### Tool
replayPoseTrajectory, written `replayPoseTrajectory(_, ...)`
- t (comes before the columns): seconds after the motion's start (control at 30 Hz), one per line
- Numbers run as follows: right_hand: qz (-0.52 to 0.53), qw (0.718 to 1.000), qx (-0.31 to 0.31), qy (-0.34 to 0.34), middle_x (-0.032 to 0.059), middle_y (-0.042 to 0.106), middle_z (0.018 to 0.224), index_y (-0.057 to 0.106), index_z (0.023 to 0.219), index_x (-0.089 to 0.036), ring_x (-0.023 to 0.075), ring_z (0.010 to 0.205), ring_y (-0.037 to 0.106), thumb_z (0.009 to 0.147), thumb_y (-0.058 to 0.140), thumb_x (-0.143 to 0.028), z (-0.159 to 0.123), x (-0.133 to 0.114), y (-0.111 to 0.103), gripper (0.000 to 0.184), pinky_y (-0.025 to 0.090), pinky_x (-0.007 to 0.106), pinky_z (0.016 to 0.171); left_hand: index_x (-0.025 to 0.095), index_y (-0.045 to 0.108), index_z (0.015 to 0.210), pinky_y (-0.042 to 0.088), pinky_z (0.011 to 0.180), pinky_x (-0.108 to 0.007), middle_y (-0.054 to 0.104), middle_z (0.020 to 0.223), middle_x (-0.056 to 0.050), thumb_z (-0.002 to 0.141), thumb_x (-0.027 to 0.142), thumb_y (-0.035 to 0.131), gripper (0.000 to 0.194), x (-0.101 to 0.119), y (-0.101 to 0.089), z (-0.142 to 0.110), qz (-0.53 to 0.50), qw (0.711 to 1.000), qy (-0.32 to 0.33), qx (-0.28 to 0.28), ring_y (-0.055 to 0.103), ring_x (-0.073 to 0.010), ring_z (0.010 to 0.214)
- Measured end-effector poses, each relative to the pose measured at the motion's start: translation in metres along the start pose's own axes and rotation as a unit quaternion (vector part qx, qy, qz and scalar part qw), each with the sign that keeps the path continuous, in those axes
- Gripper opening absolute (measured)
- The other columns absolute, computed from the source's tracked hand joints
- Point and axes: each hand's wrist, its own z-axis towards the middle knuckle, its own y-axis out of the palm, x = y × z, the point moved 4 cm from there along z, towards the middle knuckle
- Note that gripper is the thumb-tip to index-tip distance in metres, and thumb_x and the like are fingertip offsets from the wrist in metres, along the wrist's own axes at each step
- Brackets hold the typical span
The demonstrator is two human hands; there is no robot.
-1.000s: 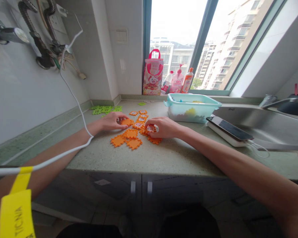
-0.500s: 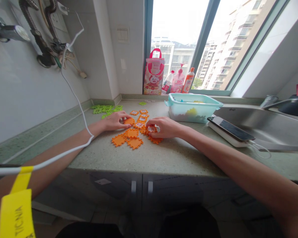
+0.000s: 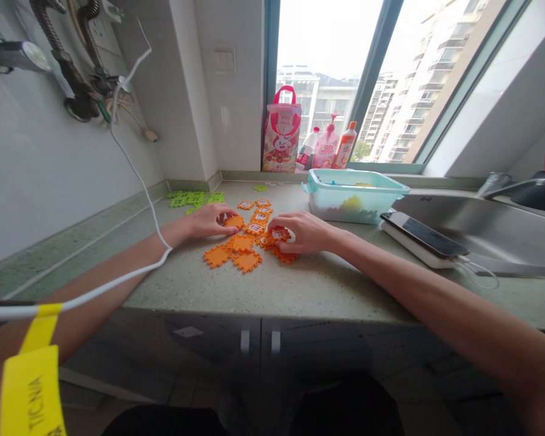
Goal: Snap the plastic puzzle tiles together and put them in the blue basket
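Several orange toothed-edge puzzle tiles lie on the counter between my hands, some with a white window-like print. My left hand (image 3: pixel 212 220) grips a plain orange tile (image 3: pixel 234 222) between thumb and fingers. In my right hand (image 3: pixel 302 232) is a printed orange tile (image 3: pixel 280 234), pinched at its edge just above other orange tiles. Plain tiles (image 3: pixel 247 261) overlap in a loose group nearer the counter's front. A row of printed tiles (image 3: pixel 260 217) runs away from me between both hands.
Green tiles (image 3: pixel 188 198) are piled at the back left. A light-blue plastic tub (image 3: pixel 358 197) stands right of my hands. Beyond it, a phone (image 3: pixel 424 235) rests on a white box beside the sink (image 3: pixel 495 224). A white cable (image 3: pixel 134 163) hangs across my left forearm.
My left hand has tilted its orange tile slightly. The printed tile in my right hand has turned a little and shifted slightly right. The other tiles stay where they were.
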Motion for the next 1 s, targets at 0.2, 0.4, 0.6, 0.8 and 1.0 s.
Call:
replayPoseTrajectory(0.2,-0.027,0.999,0.008,0.040,0.0083,0.079,0.115,0.074,0.122,-0.023,0.0206,0.089,0.069,0.094,0.068,-0.035,0.0006,0.0045,0.0007,0.031,0.046,0.032,0.082,0.019,0.081,0.124,0.053,0.077,-0.034,0.076,0.109,-0.010,0.082,0.068,0.075,0.064,-0.0009,0.0007,0.0000,0.001,1.000,0.003,-0.003,0.068,-0.0223,0.083)
replayPoseTrajectory(0.4,-0.034,0.998,0.004,0.046,0.0082,0.080,0.112,0.075,0.122,-0.023,0.0208,0.088,0.069,0.095,0.068,-0.037,0.0014,0.0046,0.0028,0.031,0.046,0.033,0.083,0.018,0.079,0.129,0.054,0.079,-0.035,0.080,0.109,-0.010,0.081,0.065,0.076,0.067,-0.0031,-0.0013,-0.0013,-0.009,0.999,-0.031,-0.004,0.070,-0.0238,0.085)
replayPoseTrajectory(0.6,-0.023,0.999,0.002,0.041,0.0092,0.079,0.110,0.076,0.122,-0.022,0.0217,0.088,0.069,0.095,0.066,-0.036,0.0011,0.0038,0.0021,0.031,0.047,0.035,0.083,0.018,0.078,0.130,0.056,0.081,-0.038,0.080,0.113,-0.011,0.082,0.064,0.075,0.067,0.0015,-0.0037,-0.0020,-0.005,0.999,-0.037,-0.005,0.072,-0.0254,0.088)
replayPoseTrajectory(0.8,-0.007,0.999,0.008,0.032,0.0092,0.080,0.109,0.076,0.120,-0.022,0.0215,0.086,0.069,0.094,0.068,-0.036,0.0003,0.0027,-0.0002,0.031,0.047,0.034,0.082,0.019,0.078,0.131,0.057,0.080,-0.037,0.081,0.115,-0.010,0.080,0.064,0.077,0.068,-0.0009,-0.0018,-0.0009,-0.012,0.999,-0.036,-0.002,0.072,-0.0252,0.086)
replayPoseTrajectory(1.0,-0.013,1.000,0.006,0.026,0.0079,0.080,0.109,0.076,0.121,-0.022,0.0193,0.086,0.068,0.095,0.067,-0.036,0.0010,0.0048,0.0022,0.031,0.046,0.033,0.082,0.018,0.078,0.133,0.057,0.078,-0.035,0.081,0.113,-0.010,0.079,0.064,0.078,0.071,-0.0039,-0.0007,-0.0011,-0.013,0.999,-0.046,-0.005,0.071,-0.0238,0.085)
